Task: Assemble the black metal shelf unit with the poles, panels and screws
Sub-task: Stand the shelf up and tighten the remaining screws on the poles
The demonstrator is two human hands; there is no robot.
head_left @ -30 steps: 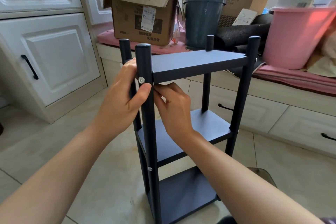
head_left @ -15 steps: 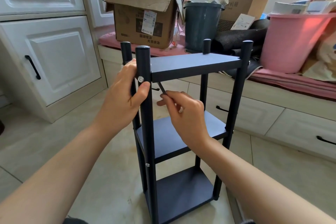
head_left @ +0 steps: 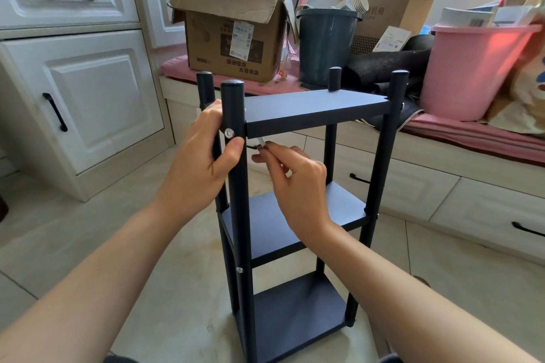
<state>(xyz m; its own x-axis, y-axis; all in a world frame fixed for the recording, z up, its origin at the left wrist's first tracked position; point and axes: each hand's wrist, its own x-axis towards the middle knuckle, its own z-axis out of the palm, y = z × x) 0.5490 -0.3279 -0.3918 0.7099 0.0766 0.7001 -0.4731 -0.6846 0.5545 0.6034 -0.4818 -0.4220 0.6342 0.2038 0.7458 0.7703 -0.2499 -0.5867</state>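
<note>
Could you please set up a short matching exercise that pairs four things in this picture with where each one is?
Things:
1. left hand
2. small metal hex key
3. round silver screw head
4. pink plastic bucket

Places:
A. on the pink-cushioned bench at the right
B. pinched in the right hand, just under the top black shelf panel
C. wrapped round the near black metal pole
D. set in the near pole, level with the top panel

Pairs: 1-C, 2-B, 3-D, 4-A
</note>
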